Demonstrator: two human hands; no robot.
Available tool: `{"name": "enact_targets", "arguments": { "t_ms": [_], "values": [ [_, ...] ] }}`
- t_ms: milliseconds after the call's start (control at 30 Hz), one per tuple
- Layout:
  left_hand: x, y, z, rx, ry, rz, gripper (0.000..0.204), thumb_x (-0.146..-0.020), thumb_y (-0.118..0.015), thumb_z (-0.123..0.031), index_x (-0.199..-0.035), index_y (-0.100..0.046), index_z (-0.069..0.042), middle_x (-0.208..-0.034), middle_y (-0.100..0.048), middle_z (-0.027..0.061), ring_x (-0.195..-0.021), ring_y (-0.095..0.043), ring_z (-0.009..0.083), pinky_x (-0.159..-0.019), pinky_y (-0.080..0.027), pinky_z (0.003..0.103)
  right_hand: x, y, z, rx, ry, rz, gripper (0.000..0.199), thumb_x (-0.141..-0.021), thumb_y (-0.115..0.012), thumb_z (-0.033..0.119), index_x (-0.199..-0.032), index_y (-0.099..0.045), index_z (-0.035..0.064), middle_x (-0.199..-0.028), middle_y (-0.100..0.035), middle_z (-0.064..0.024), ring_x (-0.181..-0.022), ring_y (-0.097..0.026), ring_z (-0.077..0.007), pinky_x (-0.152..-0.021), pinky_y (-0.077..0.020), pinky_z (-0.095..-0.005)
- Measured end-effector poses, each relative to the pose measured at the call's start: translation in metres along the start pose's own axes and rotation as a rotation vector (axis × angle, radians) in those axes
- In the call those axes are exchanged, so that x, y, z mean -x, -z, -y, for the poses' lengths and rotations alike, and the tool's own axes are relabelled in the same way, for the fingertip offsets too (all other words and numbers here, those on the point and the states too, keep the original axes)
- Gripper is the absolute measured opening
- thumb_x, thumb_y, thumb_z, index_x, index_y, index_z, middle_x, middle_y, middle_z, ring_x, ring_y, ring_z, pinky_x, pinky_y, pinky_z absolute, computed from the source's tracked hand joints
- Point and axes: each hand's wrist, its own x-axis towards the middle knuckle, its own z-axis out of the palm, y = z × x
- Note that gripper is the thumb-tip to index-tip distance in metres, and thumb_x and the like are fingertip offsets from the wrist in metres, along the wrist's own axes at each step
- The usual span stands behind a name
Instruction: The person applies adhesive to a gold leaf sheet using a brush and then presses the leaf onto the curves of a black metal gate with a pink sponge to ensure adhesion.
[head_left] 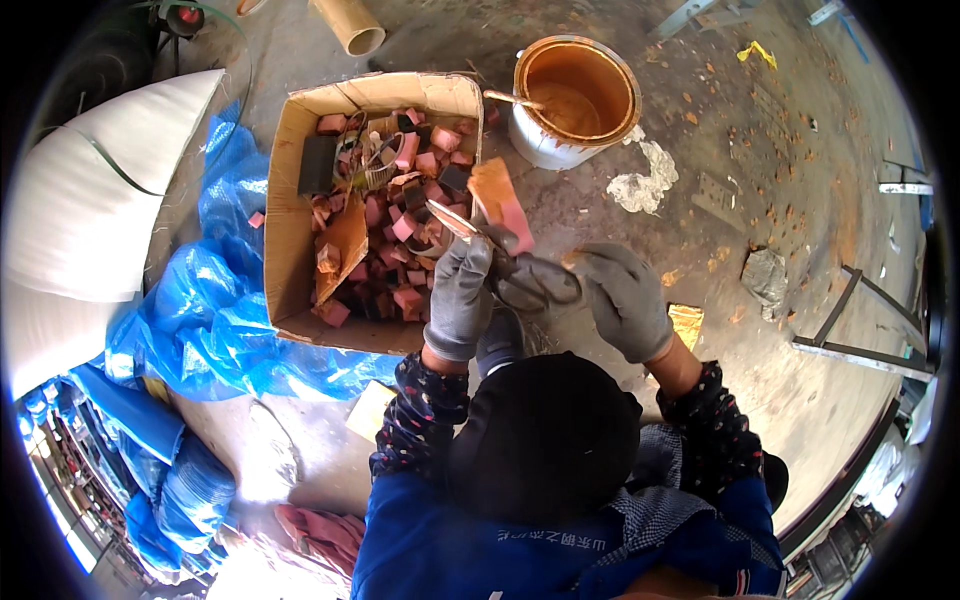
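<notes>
My left hand (pixel 460 300), in a grey glove, is closed around dark-handled scissors (pixel 548 283) near their pivot. Their blades point up and left over the box edge. A pink foam piece (pixel 508 215) with an orange-brown stained end stands up beside the blades, its lower end at my left fingers. My right hand (pixel 628 302), also gloved in grey, is beside the scissors' handle loops with its fingers bent and apart. An orange-brown patch shows at its fingertips. Whether those fingers touch the handle is unclear.
An open cardboard box (pixel 285 240) holds many pink and dark foam offcuts. Beyond my hands stands an orange-stained bucket (pixel 545 150) with a stick in it. Blue plastic sheeting (pixel 200 310) and a white roll (pixel 90 210) lie left; a metal frame (pixel 865 350) is right.
</notes>
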Motion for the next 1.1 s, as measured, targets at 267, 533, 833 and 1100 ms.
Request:
{"name": "enact_targets", "arguments": {
  "t_ms": [267, 533, 833, 1100],
  "values": [
    [0.002, -0.039, -0.003, -0.014, -0.116, -0.124, 0.029, -0.103, -0.055, -0.02, -0.121, -0.061, 0.001, -0.109, -0.065, 0.0051, -0.09, -0.062, 0.0101, -0.077, -0.052, 0.026, -0.009, -0.044, 0.017, 0.187, -0.173, 0.056, 0.049, -0.086, -0.066, 0.03, -0.127, -0.054, 0.006, -0.117, -0.062, -0.0156, -0.109, -0.059, -0.0358, -0.092, -0.0481, -0.0459],
    [0.0, -0.029, -0.007, -0.36, -0.217, -0.117, 0.037, -0.101, -0.058, -0.029, -0.114, -0.066, 0.005, -0.126, -0.056, 0.01, -0.11, -0.053, 0.0171, -0.091, -0.046, 0.03, -0.025, -0.062, 0.016, -0.142, -0.336, -0.088, 0.035, -0.08, -0.073, 0.024, -0.108, -0.06, 0.0084, -0.091, -0.065, -0.0134, -0.084, -0.065, -0.0324, -0.074, -0.0527, -0.0417],
    [0.021, 0.026, -0.035, -1.51, -0.611, -0.163, 0.019, -0.074, -0.079, -0.011, -0.092, -0.074, -0.011, -0.133, -0.057, 0.0169, -0.101, -0.063, 0.0312, -0.083, -0.052, 0.038, 0.012, -0.025, -0.018, -0.451, -0.525, 0.474, 0.029, -0.091, -0.06, 0.026, -0.109, -0.056, 0.0039, -0.085, -0.061, -0.019, -0.083, -0.064, -0.0368, -0.074, -0.0489, -0.0427],
    [0.037, 0.041, -0.048, -1.607, -0.638, 0.009, 0.018, -0.07, -0.077, -0.01, -0.087, -0.075, -0.015, -0.134, -0.058, 0.0157, -0.103, -0.062, 0.0309, -0.083, -0.053, 0.036, 0.002, -0.045, -0.007, -0.429, -0.416, 0.491, 0.046, -0.094, -0.059, 0.031, -0.129, -0.046, 0.0048, -0.123, -0.051, -0.0216, -0.108, -0.056, -0.0429, -0.092, -0.0457, -0.045]
  ]
}}
